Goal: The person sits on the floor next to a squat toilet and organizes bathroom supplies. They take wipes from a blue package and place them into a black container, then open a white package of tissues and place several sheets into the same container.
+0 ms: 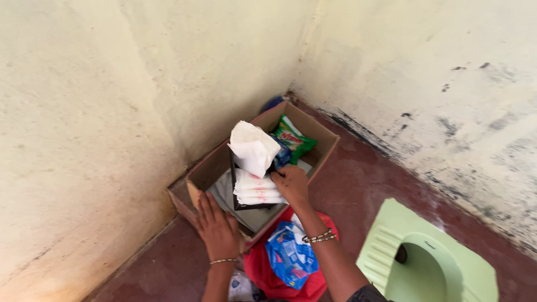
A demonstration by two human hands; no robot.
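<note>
So I've got a cardboard box (313,131) shoved into the corner where the two cream walls (84,112) meet, and both my hands are on it. My left hand (217,228) is flat, fingers spread wide, pressing on the near rim of the box and not gripping anything. My right hand (292,183) is down inside the box, fingers curled around the edge of a stack of white packets (256,190); the packets lie flat, just left of that hand, long side running roughly left to right. One white packet (253,147) stands above the stack, up past my right fingertips, leaning a bit to the right. Beyond my right hand, at the far end of the box, there's a green sachet (295,140) tilted against the wall of the box, with something blue next to it that I can't make out.

Right under my right wrist, outside the box, sits a red bag (268,274) with a blue-and-white pouch (290,257) lying on top of it. The floor (358,184) is dark red and scuffed. Off to the right of my right arm is a pale green squat toilet pan (447,268) set into the floor. The right-hand wall is stained dark along the bottom.
</note>
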